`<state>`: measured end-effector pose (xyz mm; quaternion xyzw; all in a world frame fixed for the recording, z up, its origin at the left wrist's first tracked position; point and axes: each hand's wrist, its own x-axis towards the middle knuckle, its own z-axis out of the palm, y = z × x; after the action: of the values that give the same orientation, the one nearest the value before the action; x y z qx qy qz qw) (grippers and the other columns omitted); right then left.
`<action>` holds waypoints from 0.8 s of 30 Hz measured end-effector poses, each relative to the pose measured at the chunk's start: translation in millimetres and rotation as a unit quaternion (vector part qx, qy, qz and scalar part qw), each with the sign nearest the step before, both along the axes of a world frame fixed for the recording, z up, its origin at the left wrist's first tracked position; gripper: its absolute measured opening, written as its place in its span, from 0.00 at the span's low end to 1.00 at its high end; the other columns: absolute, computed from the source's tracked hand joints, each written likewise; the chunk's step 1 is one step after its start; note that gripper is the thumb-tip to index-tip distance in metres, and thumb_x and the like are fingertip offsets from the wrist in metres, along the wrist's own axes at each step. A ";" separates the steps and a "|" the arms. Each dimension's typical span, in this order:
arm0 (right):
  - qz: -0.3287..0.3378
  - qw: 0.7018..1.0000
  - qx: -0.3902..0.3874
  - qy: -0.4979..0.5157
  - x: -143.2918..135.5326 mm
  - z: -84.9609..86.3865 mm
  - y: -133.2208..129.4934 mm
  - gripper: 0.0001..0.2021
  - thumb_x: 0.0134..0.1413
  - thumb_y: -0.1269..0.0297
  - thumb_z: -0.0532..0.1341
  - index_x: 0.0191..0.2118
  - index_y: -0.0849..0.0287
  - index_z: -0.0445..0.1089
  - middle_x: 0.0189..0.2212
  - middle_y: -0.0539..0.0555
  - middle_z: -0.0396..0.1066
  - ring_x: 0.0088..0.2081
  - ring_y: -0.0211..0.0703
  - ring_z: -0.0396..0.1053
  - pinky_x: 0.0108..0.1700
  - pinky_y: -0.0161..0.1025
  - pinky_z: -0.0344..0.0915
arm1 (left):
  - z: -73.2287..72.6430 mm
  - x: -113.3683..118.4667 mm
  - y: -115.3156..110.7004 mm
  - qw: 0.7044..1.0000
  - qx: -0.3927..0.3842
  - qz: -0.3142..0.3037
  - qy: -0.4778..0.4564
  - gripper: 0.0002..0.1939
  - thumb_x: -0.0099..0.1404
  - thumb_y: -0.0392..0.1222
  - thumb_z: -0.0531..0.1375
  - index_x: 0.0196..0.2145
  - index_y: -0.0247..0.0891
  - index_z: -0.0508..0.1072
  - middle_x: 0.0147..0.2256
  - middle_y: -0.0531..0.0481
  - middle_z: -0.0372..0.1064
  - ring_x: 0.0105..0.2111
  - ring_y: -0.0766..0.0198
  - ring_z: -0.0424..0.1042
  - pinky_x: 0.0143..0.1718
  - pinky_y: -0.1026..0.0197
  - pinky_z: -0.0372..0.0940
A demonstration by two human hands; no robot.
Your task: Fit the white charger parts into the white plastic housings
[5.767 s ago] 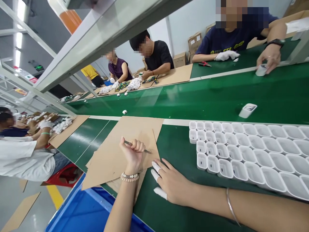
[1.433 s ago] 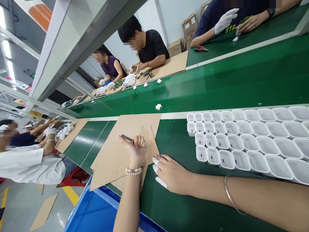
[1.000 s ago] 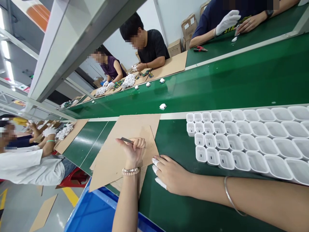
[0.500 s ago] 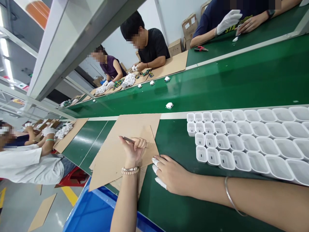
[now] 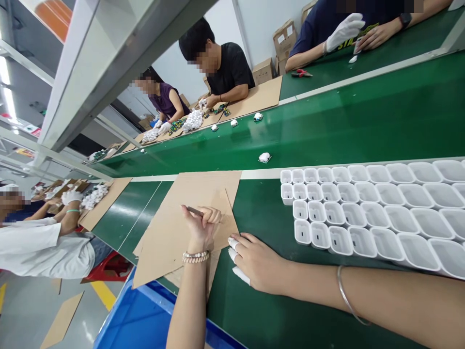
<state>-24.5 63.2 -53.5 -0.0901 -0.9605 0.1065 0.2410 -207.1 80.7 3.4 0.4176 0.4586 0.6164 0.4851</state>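
Note:
My left hand [image 5: 203, 225], with a beaded bracelet at the wrist, is closed around a thin dark grey tool [image 5: 195, 211] above the brown cardboard sheets [image 5: 170, 223]. The tool's far end is hidden by the fingers. Just right of the cardboard edge, my right hand [image 5: 256, 261] rests palm down on the green table [image 5: 254, 315]. Its fingers are slightly apart, several of them wearing white finger covers, and no held object shows. Rows of white open containers [image 5: 341, 242] stand to the right of it, some with a small dark mark inside.
Beyond the table runs a green conveyor belt [image 5: 327, 126] carrying several white-topped pieces [image 5: 265, 157]. A blue bin [image 5: 134, 315] is below the cardboard. People work across the belt and at the left, beside white piles [image 5: 193, 120]. Red-handled pliers [image 5: 301, 73] lie opposite. A metal beam [image 5: 119, 63] crosses overhead.
The white-topped pieces on the belt have shifted right. Both my hands have stayed nearly still, the tool still in the left one. At the left, a person's head has moved further into view.

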 end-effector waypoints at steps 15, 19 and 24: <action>0.001 1.000 -0.008 -0.002 -1.2 -2.4 0.0 0.19 0.65 0.63 0.50 0.49 0.73 0.70 0.54 0.70 0.67 0.57 0.57 0.63 0.59 0.51 0.56 | -1.5 -1.0 1.2 1.000 -0.015 -0.005 -0.019 0.41 0.57 0.77 0.44 0.07 0.39 0.46 0.11 0.57 0.33 0.13 0.72 0.41 0.19 0.62 0.39; -0.008 1.000 -0.009 -0.012 0.0 -2.7 -1.6 0.18 0.65 0.63 0.51 0.49 0.72 0.70 0.54 0.70 0.67 0.57 0.56 0.62 0.60 0.49 0.56 | 0.5 -0.4 -0.1 0.999 -0.005 -0.008 -0.031 0.41 0.56 0.77 0.47 0.07 0.39 0.45 0.11 0.57 0.32 0.13 0.72 0.41 0.19 0.62 0.39; -0.003 0.999 0.003 -0.046 -0.5 2.5 -1.2 0.18 0.64 0.62 0.51 0.48 0.71 0.71 0.54 0.69 0.66 0.57 0.56 0.62 0.60 0.49 0.55 | 5.5 -7.1 -3.8 0.998 0.018 -0.022 -0.053 0.41 0.52 0.77 0.53 0.08 0.37 0.45 0.10 0.57 0.32 0.13 0.73 0.41 0.19 0.62 0.39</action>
<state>-25.0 62.0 -51.0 -0.0968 -0.9705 0.0992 0.1971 -214.1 77.0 8.9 0.4026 0.4122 0.6351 0.5145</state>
